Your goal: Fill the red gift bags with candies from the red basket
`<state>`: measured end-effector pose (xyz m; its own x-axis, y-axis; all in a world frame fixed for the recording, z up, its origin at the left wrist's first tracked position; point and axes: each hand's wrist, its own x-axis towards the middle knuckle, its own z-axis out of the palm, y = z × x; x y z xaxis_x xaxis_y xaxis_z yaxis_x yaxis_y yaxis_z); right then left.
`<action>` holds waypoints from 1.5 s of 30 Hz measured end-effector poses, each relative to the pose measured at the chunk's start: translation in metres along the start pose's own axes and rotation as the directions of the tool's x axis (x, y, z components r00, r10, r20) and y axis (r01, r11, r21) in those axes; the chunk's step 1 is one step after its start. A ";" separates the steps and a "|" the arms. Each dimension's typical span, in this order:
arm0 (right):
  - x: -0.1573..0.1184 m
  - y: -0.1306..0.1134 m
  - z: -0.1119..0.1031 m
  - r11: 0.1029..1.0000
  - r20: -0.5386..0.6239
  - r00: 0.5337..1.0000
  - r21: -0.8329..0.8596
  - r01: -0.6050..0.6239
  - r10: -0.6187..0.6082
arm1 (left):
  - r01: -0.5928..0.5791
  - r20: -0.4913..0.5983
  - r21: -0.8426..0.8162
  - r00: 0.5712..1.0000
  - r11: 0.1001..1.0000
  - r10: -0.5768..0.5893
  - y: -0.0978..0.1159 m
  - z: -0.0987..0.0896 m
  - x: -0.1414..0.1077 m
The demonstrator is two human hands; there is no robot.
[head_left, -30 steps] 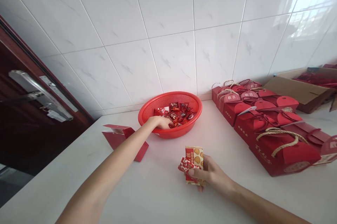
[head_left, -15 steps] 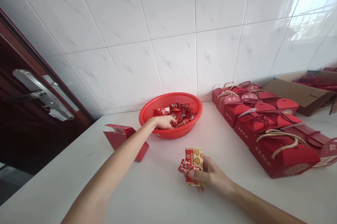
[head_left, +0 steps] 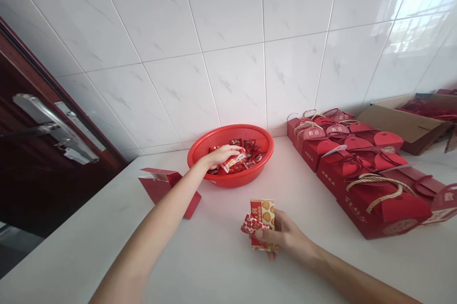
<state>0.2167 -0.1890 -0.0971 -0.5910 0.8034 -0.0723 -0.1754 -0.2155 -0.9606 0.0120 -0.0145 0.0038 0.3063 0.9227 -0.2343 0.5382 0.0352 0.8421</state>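
A red plastic basket [head_left: 232,181] stands against the wall, holding many small red wrapped packets. My left hand [head_left: 223,154] is inside it, its fingers closed on a red and white packet [head_left: 234,161] above the others. Over the table in front of the basket, my right hand [head_left: 282,235] grips a red and gold snack packet [head_left: 262,211] together with a smaller red and white patterned packet [head_left: 252,224]. An open red paper box [head_left: 157,188] stands left of the basket, partly behind my left forearm.
Rows of closed red gift boxes [head_left: 339,170] with rope or ribbon handles fill the right side of the white table [head_left: 200,256]. Behind them is an open cardboard box [head_left: 403,125]. A dark door [head_left: 35,151] with a metal handle is at the left.
My left hand has risen slightly from among the packets, and a red and white packet now shows under its fingers. My right hand holds the same packets in nearly the same place.
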 end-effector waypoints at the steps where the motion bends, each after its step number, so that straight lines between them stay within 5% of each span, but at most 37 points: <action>1: 0.000 0.000 0.000 1.000 -0.001 1.000 0.004 -0.002 0.002 | 0.010 0.003 -0.040 1.000 0.999 -0.010 -0.001 0.000 0.001; 13: 0.001 -0.001 -0.002 0.991 -0.051 0.999 0.137 -0.006 0.013 | -0.021 0.110 -0.290 0.992 0.957 0.055 -0.006 -0.003 0.001; 21: 0.002 -0.004 -0.006 0.980 -0.047 0.999 0.200 0.012 -0.002 | -0.127 0.016 -0.092 0.991 0.988 0.129 -0.007 -0.003 0.002; 36: 0.001 -0.004 -0.005 0.980 -0.057 0.998 0.200 0.007 0.004 | -0.150 0.010 -0.089 0.988 0.985 0.152 -0.006 -0.002 0.000; 45: 0.000 -0.005 -0.005 0.979 -0.047 0.999 0.202 0.017 -0.008 | 0.008 0.190 0.025 0.982 1.000 -0.013 -0.006 -0.001 -0.005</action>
<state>0.2218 -0.1848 -0.0935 -0.5516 0.8305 -0.0777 -0.3412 -0.3096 -0.8876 0.0065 -0.0188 0.0000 0.4429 0.8323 -0.3332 0.5604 0.0331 0.8276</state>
